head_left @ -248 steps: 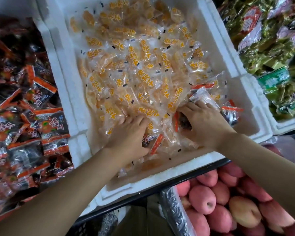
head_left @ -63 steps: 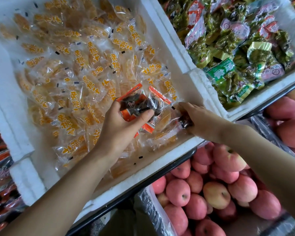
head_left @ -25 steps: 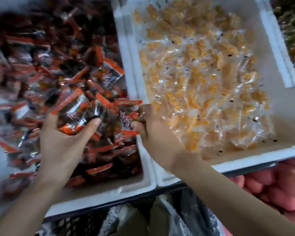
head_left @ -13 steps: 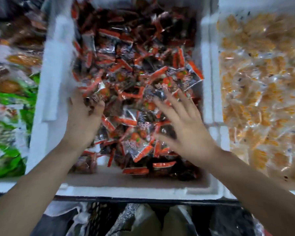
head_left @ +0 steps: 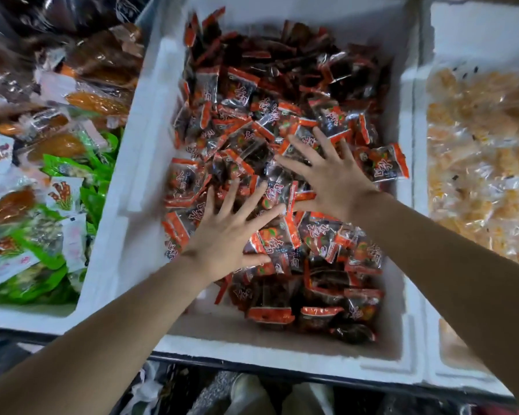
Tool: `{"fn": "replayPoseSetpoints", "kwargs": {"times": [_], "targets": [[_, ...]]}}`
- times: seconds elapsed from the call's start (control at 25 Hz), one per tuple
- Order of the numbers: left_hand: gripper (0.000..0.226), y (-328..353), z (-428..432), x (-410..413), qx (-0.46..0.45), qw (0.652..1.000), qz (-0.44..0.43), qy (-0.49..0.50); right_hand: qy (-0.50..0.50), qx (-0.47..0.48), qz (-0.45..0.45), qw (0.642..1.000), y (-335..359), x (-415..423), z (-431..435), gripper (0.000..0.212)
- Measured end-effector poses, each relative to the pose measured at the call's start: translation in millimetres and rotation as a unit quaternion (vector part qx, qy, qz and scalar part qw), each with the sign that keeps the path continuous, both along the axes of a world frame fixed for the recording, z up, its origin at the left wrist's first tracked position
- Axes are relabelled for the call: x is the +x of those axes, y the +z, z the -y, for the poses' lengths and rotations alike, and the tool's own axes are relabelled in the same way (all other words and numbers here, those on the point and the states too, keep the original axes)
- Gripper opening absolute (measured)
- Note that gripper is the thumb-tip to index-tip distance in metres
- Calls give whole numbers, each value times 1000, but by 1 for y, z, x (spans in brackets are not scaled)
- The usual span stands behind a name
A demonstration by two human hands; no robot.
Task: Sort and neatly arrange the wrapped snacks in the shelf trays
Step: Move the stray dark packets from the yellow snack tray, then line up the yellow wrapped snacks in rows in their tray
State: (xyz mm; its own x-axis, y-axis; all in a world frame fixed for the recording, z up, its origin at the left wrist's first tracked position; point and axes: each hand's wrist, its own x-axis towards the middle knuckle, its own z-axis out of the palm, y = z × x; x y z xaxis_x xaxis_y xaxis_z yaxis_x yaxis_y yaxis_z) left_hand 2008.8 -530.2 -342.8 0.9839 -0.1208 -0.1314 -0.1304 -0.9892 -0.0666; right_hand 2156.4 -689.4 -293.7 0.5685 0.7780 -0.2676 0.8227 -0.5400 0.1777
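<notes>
Pressing down with both palms, I lay my hands flat on the heap of red-and-black wrapped snacks (head_left: 282, 136) that fills the middle white foam tray (head_left: 138, 163). My left hand (head_left: 226, 232) rests on the near-left part of the heap, fingers spread wide and thumb pointing right; its grip is released, closed on nothing. My right hand (head_left: 327, 178) lies just beyond and to the right of it, fingers likewise fanned toward the far left, grip also released, with no packet pinched between the fingers. The two hands sit close together, the left fingertips near the right thumb. The packets lie jumbled at all angles, piled higher toward the tray's far side, with a bare strip of tray floor along the near wall. To the right, a second foam tray (head_left: 426, 348) holds clear-wrapped orange-yellow snacks (head_left: 477, 163). To the left, a third tray (head_left: 27, 317) carries green packets (head_left: 96, 202) and brown-orange wrapped pieces (head_left: 96, 100), mixed together. Both my forearms are bare.
</notes>
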Motion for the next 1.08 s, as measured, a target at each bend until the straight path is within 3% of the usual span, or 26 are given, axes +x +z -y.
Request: {"fn": "replayPoseSetpoints", "kwargs": {"times": [0.16, 0.32, 0.48, 0.64, 0.8, 0.92, 1.08], "targets": [[86, 8, -12, 11, 6, 998, -14, 62, -21, 41, -11, 999, 15, -5, 8, 87], [82, 9, -12, 10, 12, 997, -4, 78, 20, 110, 7, 994, 16, -25, 45, 76], [74, 17, 2, -2, 30, 996, 27, 74, 48, 147, -62, 986, 0, -38, 99, 52], [49, 37, 47, 0, -92, 975, 195, 59, 64, 246, -84, 964, 10, -54, 152, 42], [41, 49, 148, 26, -224, 949, 207, -75, -33, 305, -23, 952, 10, -51, 241, 30], [49, 40, 226, 50, -220, 947, 149, -178, -113, 210, 6, 971, -3, -36, 325, 50], [78, 29, 295, 76, -77, 965, -83, -235, -128, 3, -9, 992, -27, -21, 396, 92]]}}
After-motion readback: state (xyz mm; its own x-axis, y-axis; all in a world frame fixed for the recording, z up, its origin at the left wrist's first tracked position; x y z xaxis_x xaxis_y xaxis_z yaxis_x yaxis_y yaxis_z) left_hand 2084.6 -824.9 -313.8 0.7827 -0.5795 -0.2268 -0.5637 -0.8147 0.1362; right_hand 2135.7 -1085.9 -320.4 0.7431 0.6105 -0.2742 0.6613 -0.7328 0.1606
